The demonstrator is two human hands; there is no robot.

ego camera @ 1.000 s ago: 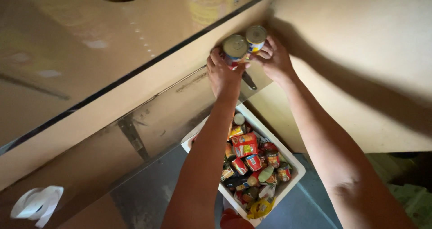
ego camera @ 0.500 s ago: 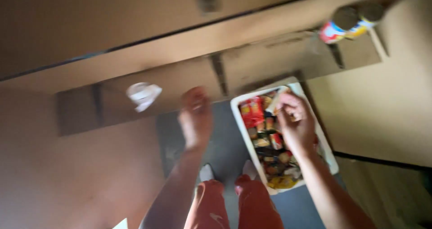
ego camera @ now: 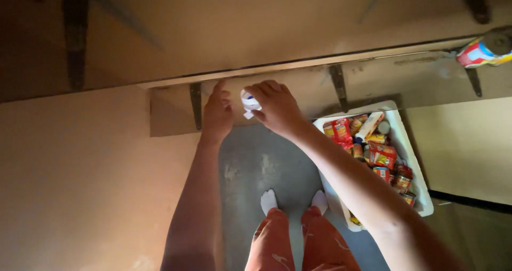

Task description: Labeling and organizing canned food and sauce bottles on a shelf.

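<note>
Pinching white crumpled paper (ego camera: pixel 248 103) in right hand (ego camera: pixel 277 108) | left hand (ego camera: pixel 217 114) just beside

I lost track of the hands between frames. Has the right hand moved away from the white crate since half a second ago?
Yes. The right hand left the white crate, going left to the crumpled white paper on the lower shelf.

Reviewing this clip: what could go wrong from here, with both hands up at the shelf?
The crumpled white paper sits loosely in the right hand, so it might drop. The can lies near the shelf edge and could roll off. The white crate stands close beside the feet, a possible trip.
</note>
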